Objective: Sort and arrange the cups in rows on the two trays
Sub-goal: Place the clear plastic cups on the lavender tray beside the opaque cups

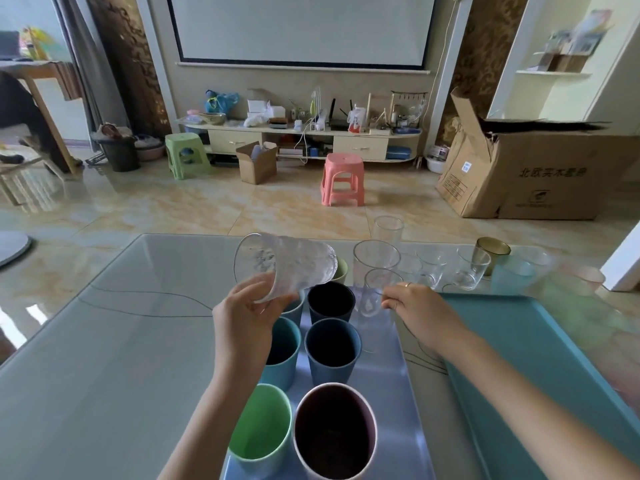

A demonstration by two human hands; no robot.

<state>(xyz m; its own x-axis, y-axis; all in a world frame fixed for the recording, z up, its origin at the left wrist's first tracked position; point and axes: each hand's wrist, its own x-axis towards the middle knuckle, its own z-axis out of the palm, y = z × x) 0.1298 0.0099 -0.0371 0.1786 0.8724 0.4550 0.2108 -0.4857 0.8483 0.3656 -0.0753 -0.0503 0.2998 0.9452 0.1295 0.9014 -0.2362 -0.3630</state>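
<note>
L hand [247,315] fingers are gripping a textured clear glass [287,268], tilting it above the lavender tray [398,393] w/ colored cups in rows. R hand [420,311] fingers are pinching a tall clear glass [374,278] standing at the tray's far right corner. Teal tray [540,344] is lying beside it on the worktop [104,341].

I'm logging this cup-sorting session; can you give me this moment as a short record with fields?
left hand: left hand grips a textured clear glass, tilted on its side above the tray
right hand: right hand pinches a tall clear glass at the purple tray's right side
purple tray: purple tray holds coloured plastic cups in two rows
teal tray: teal tray shows no cups
unsorted: small clear glasses and an amber glass stand on the table behind the teal tray
</note>
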